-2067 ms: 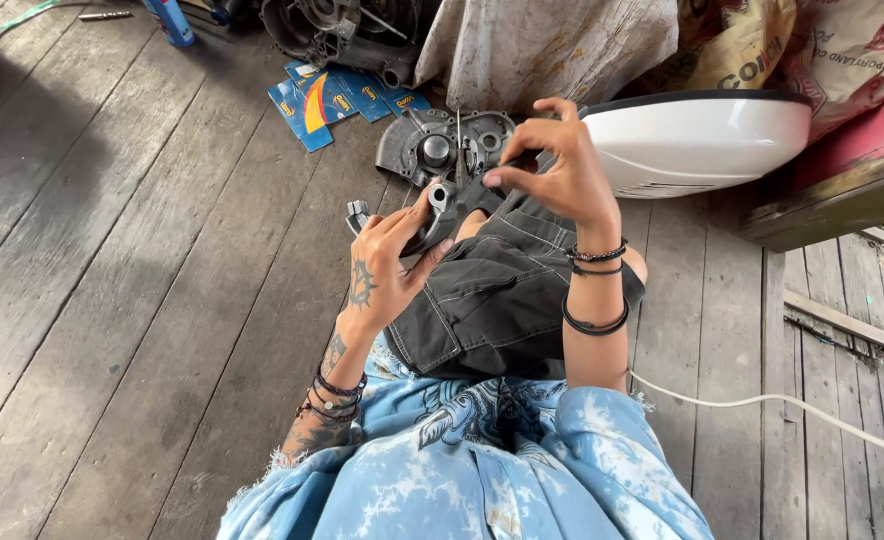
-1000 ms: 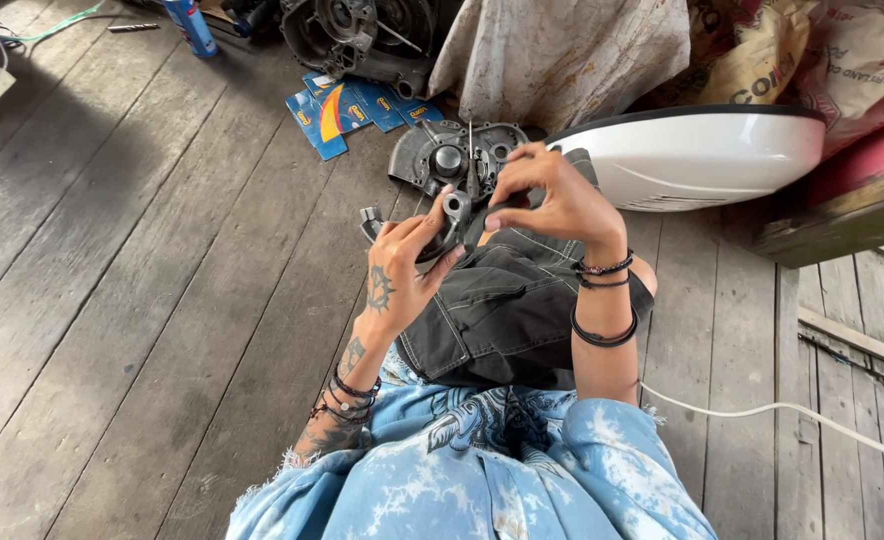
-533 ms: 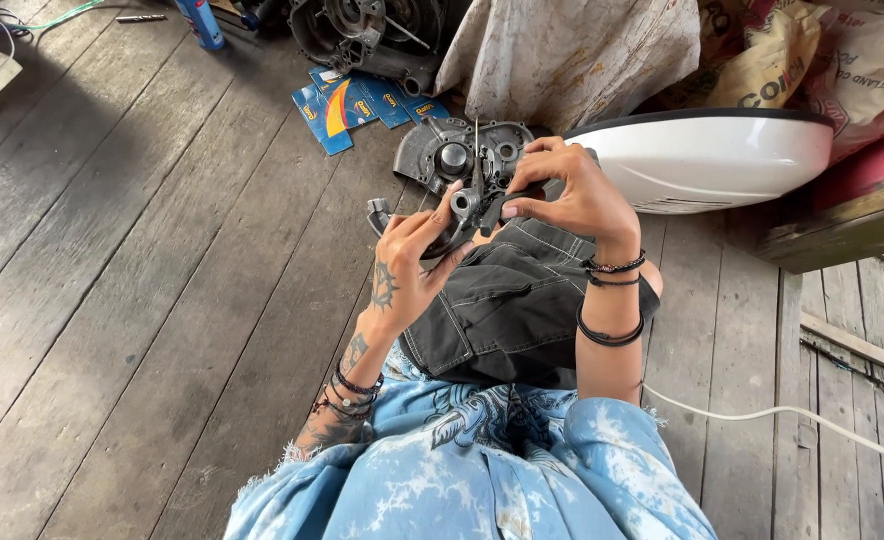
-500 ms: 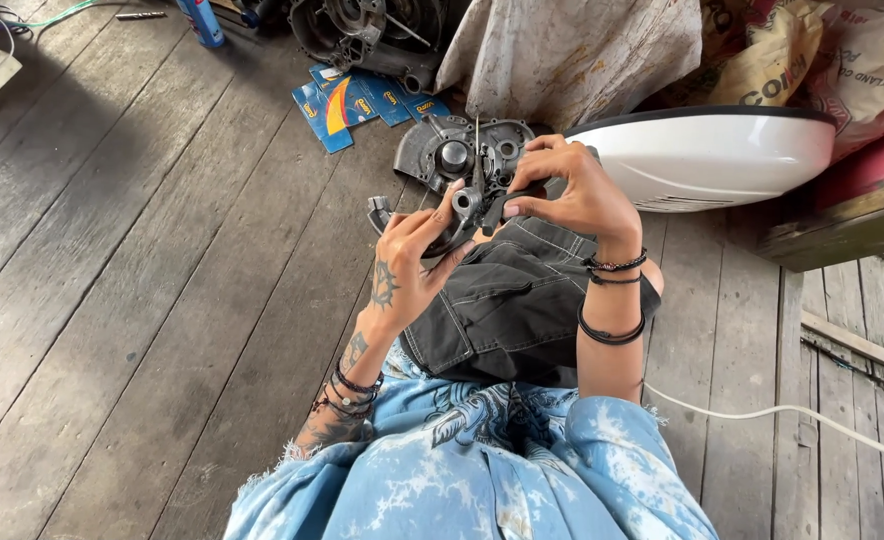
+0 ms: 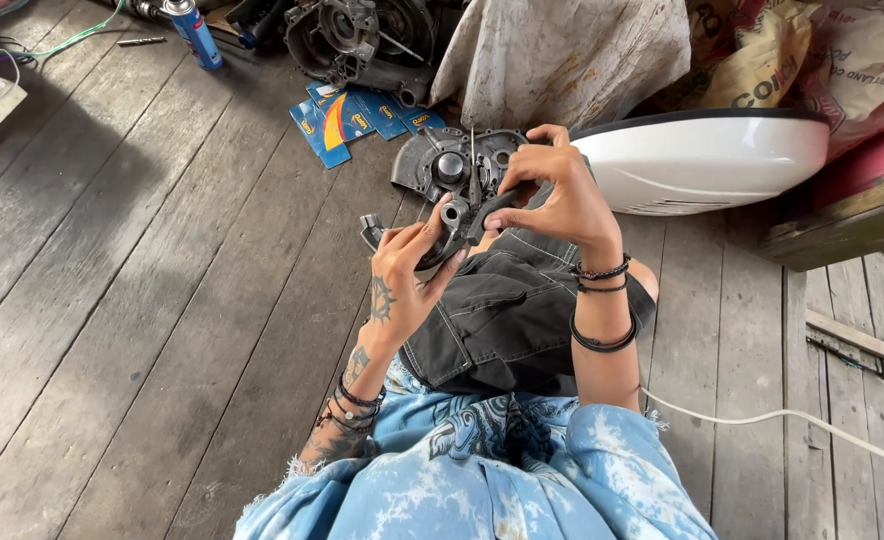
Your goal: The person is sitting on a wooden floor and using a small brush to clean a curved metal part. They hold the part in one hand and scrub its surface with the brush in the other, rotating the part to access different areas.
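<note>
Above the lap, the left hand (image 5: 407,275) closes its grip under a small grey cast-metal part (image 5: 449,225), thumb beside its round bore. The right hand (image 5: 557,195) pinches a dark tool (image 5: 492,203) against the part's right side. Beyond lies a ribbed engine cover (image 5: 440,165) on weathered floorboards (image 5: 142,300).

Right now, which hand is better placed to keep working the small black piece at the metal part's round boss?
Right, probably. The right hand already pinches the black piece against the metal part, fingertips free to turn it. The left hand is wrapped under the part, supporting it.
</note>
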